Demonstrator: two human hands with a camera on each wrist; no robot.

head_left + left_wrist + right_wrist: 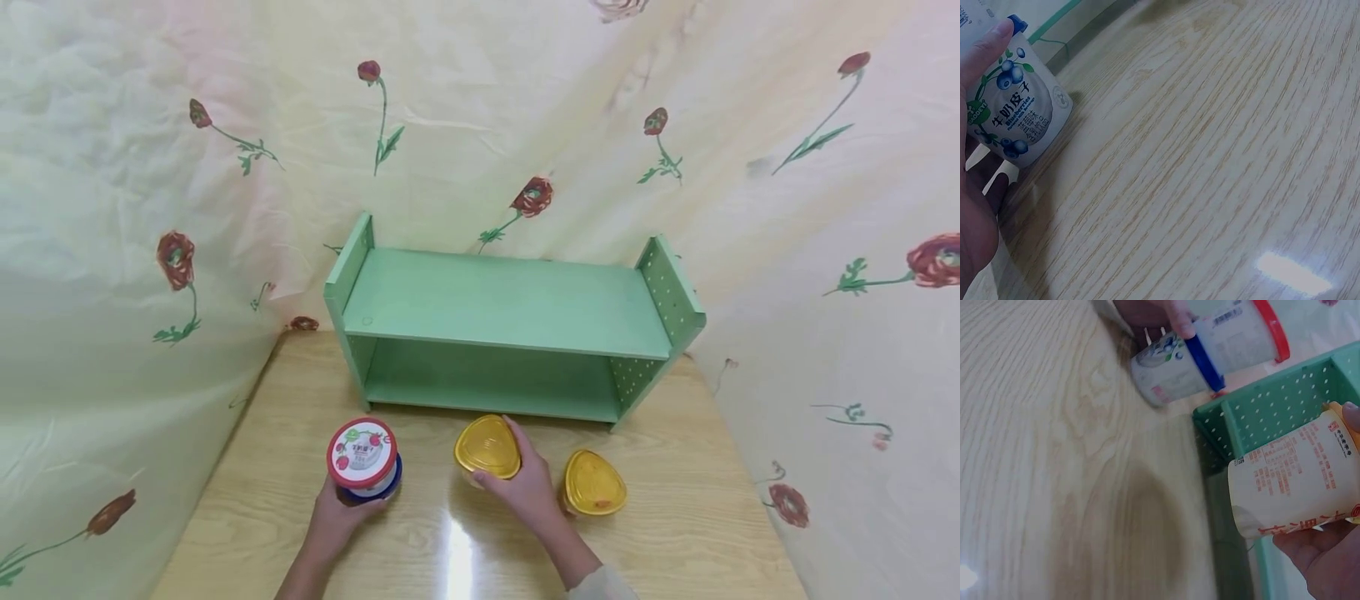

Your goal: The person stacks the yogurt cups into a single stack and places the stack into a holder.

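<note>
Gripping with the left hand (330, 517) the blue-rimmed tub (1019, 106), with thumb on the lid and fingers curled about the side, and bearing the red-rimmed tub (362, 450) stacked on top. Holding with the right hand (517, 483) the yellow-lidded cup (487, 450), with thumb and fingers closed round opposite sides near the lid, just in front of the shelf (510, 292). Cannot tell about contact between the held bases and the table (247, 500). Expect light to middling weight, depending on contents hidden by the lids; expect thin, fairly stiff walls, probably prone to denting under a hard squeeze and somewhat slippery. Best to take hold round the body just below the lid, without pulling on the lid alone; for the stack, grip low and keep level, so as not to slide the upper tub off. Note blueberries, green leaves and dark lettering on the white side of the blue-rimmed tub, and red berries on the white, red-edged lid above. Note orange-red print on the cup's pale wall, under a glossy yellow lid shaped like a rounded triangle. Find a matching lid on the second cup (595, 482), on the table near the right hand. Farther back, see green tiers and perforated side panels, then floral cloth (450, 125).
</note>
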